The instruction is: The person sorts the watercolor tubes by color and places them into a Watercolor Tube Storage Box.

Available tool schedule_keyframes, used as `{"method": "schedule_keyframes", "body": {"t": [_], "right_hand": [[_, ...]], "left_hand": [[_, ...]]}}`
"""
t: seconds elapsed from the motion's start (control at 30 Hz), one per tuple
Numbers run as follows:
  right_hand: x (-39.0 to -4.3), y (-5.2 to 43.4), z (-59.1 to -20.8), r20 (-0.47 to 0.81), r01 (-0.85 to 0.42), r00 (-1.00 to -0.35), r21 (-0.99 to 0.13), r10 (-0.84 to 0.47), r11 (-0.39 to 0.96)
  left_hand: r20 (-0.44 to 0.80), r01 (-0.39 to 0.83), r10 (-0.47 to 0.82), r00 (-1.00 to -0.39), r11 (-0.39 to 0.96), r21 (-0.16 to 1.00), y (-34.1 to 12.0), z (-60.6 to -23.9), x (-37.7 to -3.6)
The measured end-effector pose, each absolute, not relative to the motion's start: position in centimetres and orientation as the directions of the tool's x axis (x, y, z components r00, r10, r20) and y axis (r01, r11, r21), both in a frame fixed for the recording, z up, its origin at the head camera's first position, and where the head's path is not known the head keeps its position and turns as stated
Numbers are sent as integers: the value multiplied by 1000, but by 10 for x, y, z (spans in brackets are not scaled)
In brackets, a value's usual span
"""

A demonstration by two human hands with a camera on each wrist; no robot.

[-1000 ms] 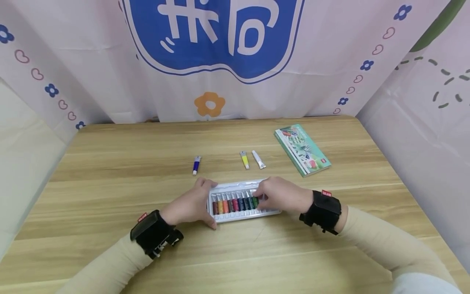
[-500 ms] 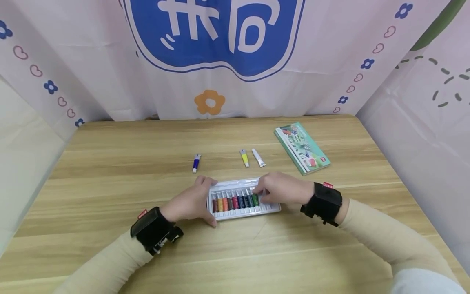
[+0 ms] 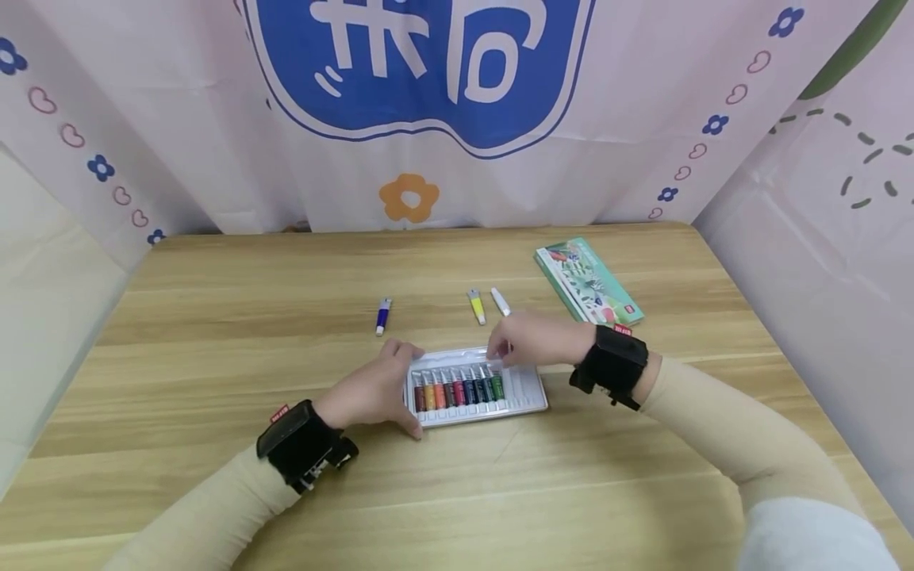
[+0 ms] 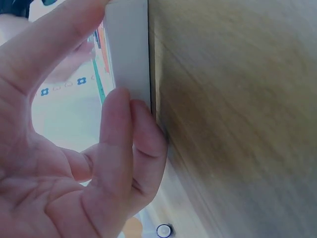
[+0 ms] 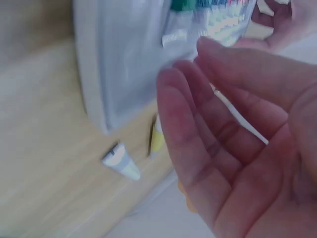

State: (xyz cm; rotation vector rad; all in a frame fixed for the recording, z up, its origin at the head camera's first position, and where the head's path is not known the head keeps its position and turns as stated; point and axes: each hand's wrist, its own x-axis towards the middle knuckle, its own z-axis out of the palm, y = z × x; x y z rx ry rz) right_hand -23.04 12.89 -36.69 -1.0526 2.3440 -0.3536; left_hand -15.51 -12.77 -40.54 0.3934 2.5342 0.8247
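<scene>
A white plastic tray (image 3: 530, 396) lies on the wooden table, with a row of small coloured paint tubes (image 3: 459, 391) filling its left and middle part. The slots at its right end show bare plastic. My left hand (image 3: 374, 388) grips the tray's left end; in the left wrist view its thumb and fingers span the pale end wall (image 4: 129, 49). Above the tray's far right edge is my right hand (image 3: 540, 339). Its fingers bend loosely, and nothing shows between thumb and fingertips in the right wrist view. The green tube (image 5: 183, 6) lies just beyond them.
Behind the tray lie a blue paint tube (image 3: 382, 317), a yellow tube (image 3: 476, 307) and a white tube (image 3: 501, 302), the last partly covered by the right hand. A green illustrated box (image 3: 589, 277) lies at the back right. A printed cloth (image 3: 343, 190) hangs along the back edge.
My right hand has moved up from the tray's right-hand slots to its far edge, uncovering those slots and overlapping the white tube. The left hand stays on the tray's end.
</scene>
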Motion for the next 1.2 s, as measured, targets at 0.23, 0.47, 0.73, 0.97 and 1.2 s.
{"method": "schedule_keyframes", "body": {"t": [0.23,0.47,0.73,0.97,1.2], "right_hand": [[-259,112,-369,-322,-571,-648,-394,-690,720],[-283,103,-374,-244,-505,-755,-376,-609,777],[-296,83,-389,-278,-341,-842,-391,-462,855],[-295,74,-399,-301,-355,-830,-364,-469,861],[-297,76,-399,-303,-348,-817,-419,-490,839]], "left_hand": [[-331,114,376,-865,791,601,-127,-408,-156],[-324,108,370,-871,786,608,-124,-405,-155],[-308,131,378,-873,790,599,-127,-405,-149],[-305,130,383,-872,782,610,-128,-407,-146],[-308,121,376,-874,782,611,-127,-406,-149]]}}
